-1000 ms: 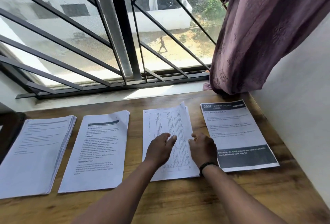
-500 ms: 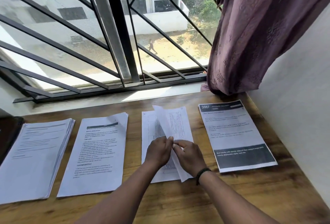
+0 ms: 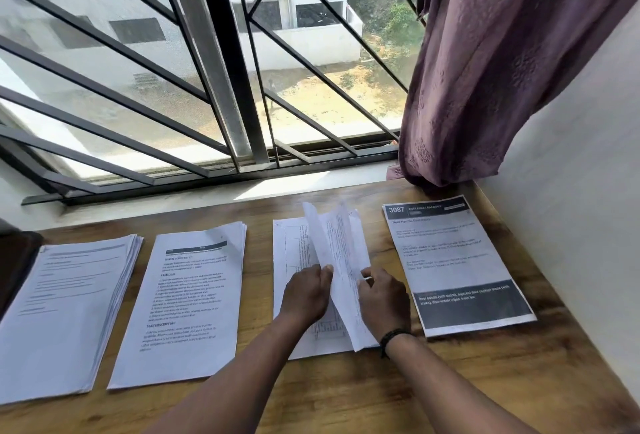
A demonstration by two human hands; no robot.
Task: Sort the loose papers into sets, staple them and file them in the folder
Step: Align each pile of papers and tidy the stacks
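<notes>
Papers lie in four piles in a row on the desk below the window. Order by bulk: thick pile at far left; text pile next to it; table pile, thin, third in line; form pile at far right, near the curtain.

Raised sheets from the table pile stand tilted on edge above that pile. Left hand holds their left face with thumb and fingers. Right hand has curled fingers on their right side. Exact count of raised sheets cannot be told.

No stapler or folder can be identified in view; a dark object at the left edge is unclear.

Probable faults from this state:
- Sheets slipping and fanning out, caused by a light hold on one long edge only.
- Creasing, caused by bending the raised sheets too far over.
- Mixed sets, caused by close spacing between piles.
- Scattering, if a draught enters; whether the window is open cannot be told.
</notes>
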